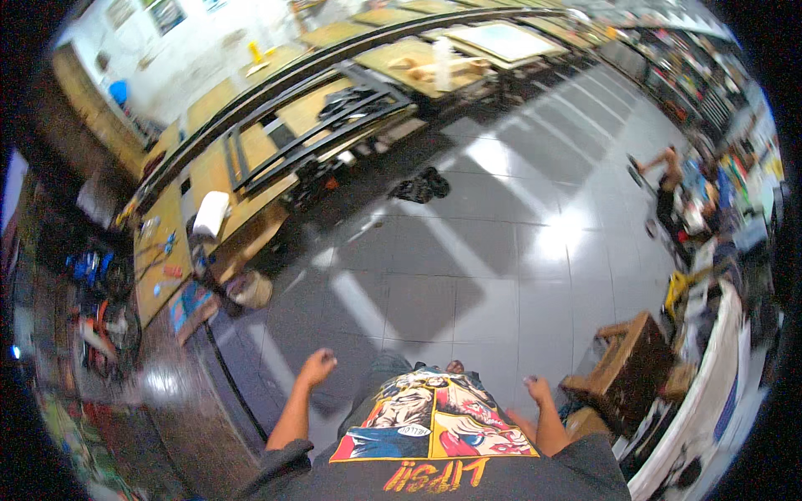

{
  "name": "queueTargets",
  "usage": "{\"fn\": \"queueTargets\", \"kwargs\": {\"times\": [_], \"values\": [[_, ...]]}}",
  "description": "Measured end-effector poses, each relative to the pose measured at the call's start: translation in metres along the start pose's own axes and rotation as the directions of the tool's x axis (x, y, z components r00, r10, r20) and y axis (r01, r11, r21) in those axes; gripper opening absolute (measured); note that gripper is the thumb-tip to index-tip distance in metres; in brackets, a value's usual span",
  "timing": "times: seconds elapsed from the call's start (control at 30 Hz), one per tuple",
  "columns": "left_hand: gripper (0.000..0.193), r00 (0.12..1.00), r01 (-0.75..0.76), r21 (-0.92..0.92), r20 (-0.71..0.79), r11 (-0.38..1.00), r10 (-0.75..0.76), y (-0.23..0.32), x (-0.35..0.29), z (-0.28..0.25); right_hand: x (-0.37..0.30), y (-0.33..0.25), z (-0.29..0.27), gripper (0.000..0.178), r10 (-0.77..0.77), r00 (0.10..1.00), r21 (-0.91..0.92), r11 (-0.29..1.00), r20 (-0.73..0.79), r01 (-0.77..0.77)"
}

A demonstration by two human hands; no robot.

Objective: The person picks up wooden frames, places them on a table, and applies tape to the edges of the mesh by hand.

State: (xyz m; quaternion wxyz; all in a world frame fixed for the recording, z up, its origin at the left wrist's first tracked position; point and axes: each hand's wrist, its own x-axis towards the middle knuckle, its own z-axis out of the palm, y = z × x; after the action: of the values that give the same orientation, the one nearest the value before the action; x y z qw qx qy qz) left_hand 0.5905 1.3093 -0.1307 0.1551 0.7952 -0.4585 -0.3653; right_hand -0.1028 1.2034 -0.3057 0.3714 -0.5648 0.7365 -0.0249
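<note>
I look down and see two hands held low over the grey tile floor point(418, 309). The left hand point(317, 367) has its fingers curled in. The right hand point(537, 389) looks curled too. I can't tell if either grip is closed all the way or has some small thing in it.

The nearest big thing is the brown wooden stool point(635, 367), just to the right of the right hand and not touching it. The long bench point(163, 275) is ahead and to the left, with a dark frame point(321, 147) lying on it.

To move well here, I would keep my right elbow away from the stool, take small steps, and go around the black bag point(422, 185) on the floor. I would watch out for the other person point(668, 179) on the right, too.

Some parts are hard to see. The dark shirt point(359, 476) hides most of my legs. The stuff along the right side is blurry and bent. I can't tell if the stool is upright or tipped over.
</note>
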Motion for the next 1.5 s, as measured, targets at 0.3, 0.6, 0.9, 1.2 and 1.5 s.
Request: {"fn": "queueTargets", "kwargs": {"times": [0.3,0.6,0.9,1.2,1.5], "values": [[0.041,0.787,-0.322,0.115,-0.520,0.940,0.333,0.138,0.182,-0.192,0.179,-0.361,-0.137,0.042,-0.319,0.935,0.212,0.914,-0.154,0.347],[0.065,0.747,-0.270,0.474,-0.446,0.838,0.493,0.208,0.418,-0.347,0.189,-0.486,-0.007,0.043,-0.289,0.948,0.234,0.939,0.135,0.253],[0.092,0.871,-0.225,0.507,-0.278,0.832,0.405,0.238,0.509,-0.352,0.268,-0.542,-0.022,0.035,-0.189,0.982,0.493,0.852,-0.021,0.175],[0.071,0.810,-0.267,0.467,-0.365,0.843,0.459,0.241,0.505,-0.347,0.399,-0.828,-0.173,0.032,-0.643,0.729,0.495,0.566,-0.236,0.659],[0.054,0.870,-0.221,0.378,-0.339,0.899,0.356,0.267,0.504,-0.366,0.519,-1.009,-0.152,0.056,-0.666,0.738,0.233,0.704,-0.111,0.670]]}}
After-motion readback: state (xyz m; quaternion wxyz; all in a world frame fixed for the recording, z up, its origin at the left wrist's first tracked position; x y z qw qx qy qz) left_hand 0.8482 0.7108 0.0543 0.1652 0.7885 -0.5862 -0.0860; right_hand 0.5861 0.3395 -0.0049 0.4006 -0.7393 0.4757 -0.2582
